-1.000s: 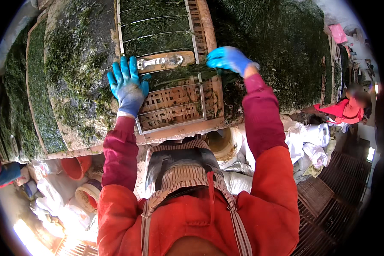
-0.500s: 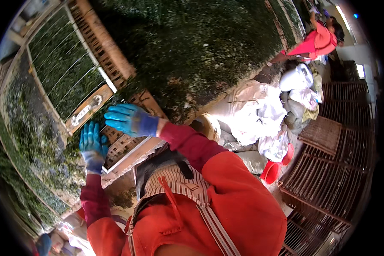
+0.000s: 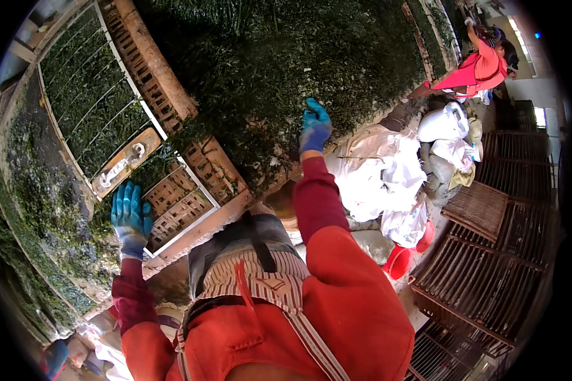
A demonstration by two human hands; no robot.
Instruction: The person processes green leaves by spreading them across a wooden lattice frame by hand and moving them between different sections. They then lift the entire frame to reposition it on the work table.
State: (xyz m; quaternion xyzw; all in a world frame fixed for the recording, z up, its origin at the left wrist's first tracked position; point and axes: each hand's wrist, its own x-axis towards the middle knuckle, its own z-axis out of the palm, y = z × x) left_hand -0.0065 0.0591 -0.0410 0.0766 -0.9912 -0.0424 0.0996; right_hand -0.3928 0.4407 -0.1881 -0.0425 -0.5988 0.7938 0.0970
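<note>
My left hand [image 3: 130,216], in a blue glove, lies flat with its fingers stretched out. It rests at the side of a white-edged frame [image 3: 122,71] crossed by thin bars, below a wooden block with a pale handle [image 3: 126,163]. Dark green leafy matter fills most of the frame; at its near end the slatted wooden base [image 3: 178,200] shows bare. My right hand [image 3: 316,129], also gloved in blue, is held over the near edge of a big dark green leafy heap [image 3: 279,63]. Its thumb and bent fingers stand apart, with nothing visible in them.
White sacks [image 3: 378,168] and a white jug [image 3: 443,122] lie to the right, near red buckets [image 3: 398,259]. Slatted brown racks [image 3: 489,273] stand at the far right. A person in red [image 3: 480,70] works at the far end of the heap.
My right hand has left the near end of the frame and moved right, over the heap. The slatted base it covered now shows. My left hand has stayed nearly in place.
</note>
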